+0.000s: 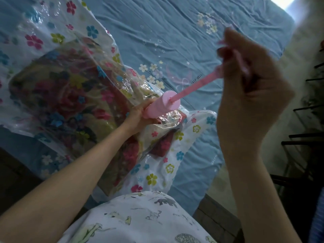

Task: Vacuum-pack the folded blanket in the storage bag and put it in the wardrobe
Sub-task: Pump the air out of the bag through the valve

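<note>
A: Hands?

B: Left hand (140,114) wrapped around the barrel of the pink hand pump (162,105), fingers curled under it, holding it down on the storage bag (57,55). Right hand (249,88) raised, closed around the pump's handle (245,67) at the top of the plunger rod (194,87). Rod is drawn well out of the barrel. Handle and fingers are motion-blurred.

A: Blanket?

B: Folded blanket (57,95) is inside the bag, red and tan floral, seen through the clear plastic. Bag has a printed flower pattern, plastic crinkled and loose around the blanket, wide flat margins beyond it.

A: Where's the pump sit on it?

B: Base is on the bag's top face, near the blanket's right edge. The contact point is hidden by the hand and the barrel.

A: Surroundings?

B: Bag lies on a bed with a blue sheet (175,32), wrinkled, small flower and star print. Person's white patterned top (140,220) at bottom centre. Dark metal rack (301,137) at right edge.
</note>
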